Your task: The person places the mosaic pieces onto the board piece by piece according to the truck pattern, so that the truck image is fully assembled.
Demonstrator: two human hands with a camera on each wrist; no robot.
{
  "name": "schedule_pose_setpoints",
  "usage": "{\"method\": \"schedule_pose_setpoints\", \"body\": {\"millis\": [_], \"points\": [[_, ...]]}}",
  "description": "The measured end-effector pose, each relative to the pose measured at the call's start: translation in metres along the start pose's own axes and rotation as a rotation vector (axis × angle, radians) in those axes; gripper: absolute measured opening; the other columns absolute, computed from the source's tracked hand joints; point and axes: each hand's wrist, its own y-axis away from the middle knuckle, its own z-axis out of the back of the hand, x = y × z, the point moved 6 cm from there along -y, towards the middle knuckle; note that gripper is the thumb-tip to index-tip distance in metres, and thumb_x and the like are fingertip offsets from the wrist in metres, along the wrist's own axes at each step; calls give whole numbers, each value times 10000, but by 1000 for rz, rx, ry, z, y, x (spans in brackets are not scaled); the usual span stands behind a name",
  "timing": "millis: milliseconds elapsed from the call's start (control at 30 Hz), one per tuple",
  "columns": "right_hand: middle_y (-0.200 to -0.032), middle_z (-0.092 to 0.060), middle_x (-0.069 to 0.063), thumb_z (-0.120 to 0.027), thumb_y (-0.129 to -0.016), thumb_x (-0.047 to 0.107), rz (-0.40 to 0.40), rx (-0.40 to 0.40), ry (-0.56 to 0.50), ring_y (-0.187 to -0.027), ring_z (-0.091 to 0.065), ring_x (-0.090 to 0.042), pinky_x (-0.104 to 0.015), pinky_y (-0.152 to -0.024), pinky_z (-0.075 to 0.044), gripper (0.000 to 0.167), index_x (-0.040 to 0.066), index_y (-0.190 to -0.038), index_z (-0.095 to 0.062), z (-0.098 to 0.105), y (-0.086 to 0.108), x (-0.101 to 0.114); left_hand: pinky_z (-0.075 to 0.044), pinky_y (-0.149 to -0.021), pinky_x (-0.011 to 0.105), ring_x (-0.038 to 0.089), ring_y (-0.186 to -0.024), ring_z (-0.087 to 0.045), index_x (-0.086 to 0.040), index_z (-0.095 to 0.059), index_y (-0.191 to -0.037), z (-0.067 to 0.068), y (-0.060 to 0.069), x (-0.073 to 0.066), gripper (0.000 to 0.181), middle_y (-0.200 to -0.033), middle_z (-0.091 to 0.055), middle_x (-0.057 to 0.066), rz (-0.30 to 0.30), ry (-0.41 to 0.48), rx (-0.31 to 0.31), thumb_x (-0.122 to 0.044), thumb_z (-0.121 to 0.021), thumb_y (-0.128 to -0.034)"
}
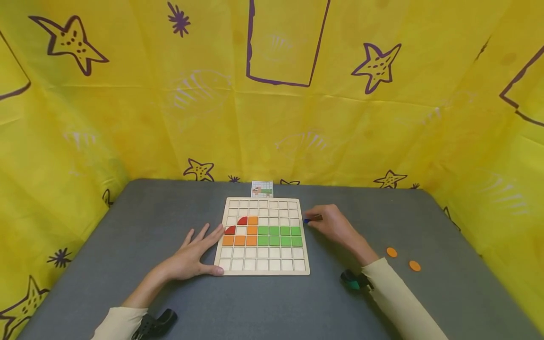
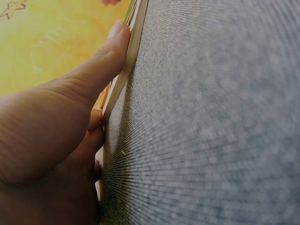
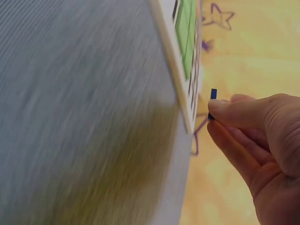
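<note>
A square wooden grid board [image 1: 263,272] lies on the grey table. Green square tiles [image 1: 274,241] fill two rows at its right, with orange square tiles [image 1: 240,240] and two red rounded pieces [image 1: 242,221] at its left. My left hand [image 1: 189,259] rests at the board's left side, fingers spread, thumb by the near left corner. In the left wrist view that thumb [image 2: 105,54] lies along the board's edge. Just off the board's right edge, my right hand [image 1: 333,224] pinches a small blue piece [image 3: 213,93] between thumb and fingertips; its full shape is hidden.
A small printed card [image 1: 262,189] with a coloured grid picture lies behind the board. Two orange discs [image 1: 391,252] are on the table to the right, beyond my right forearm. A yellow cloth [image 1: 297,113] with drawn starfish hangs around the table [image 1: 263,311].
</note>
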Motion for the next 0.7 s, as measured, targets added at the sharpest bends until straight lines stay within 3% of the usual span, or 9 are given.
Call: {"method": "schedule_pose_setpoints", "body": {"millis": [300,700], "points": [[-1020,-738,-126,-738,-823,-49,58,22,-58,-905,-718,-216,-320,-801,-573,259,-38,-1081,-736,-21,-18,22,107,-1101,656,464,-1469,-5,-77,-252,-1557,-1,-1,1,1087,-1619,-192,131,10,1,4,-569,-772,-738],[-1048,-737,-103,-717,-842,-49,55,65,-46,-926,-709,-192,-304,-823,-565,262,-6,-1099,-740,-49,-33,43,105,-1102,653,462,-1469,-7,-75,-252,-1556,-1,0,0,1086,-1618,-196,134,7,3,3,-565,-773,-739]]}}
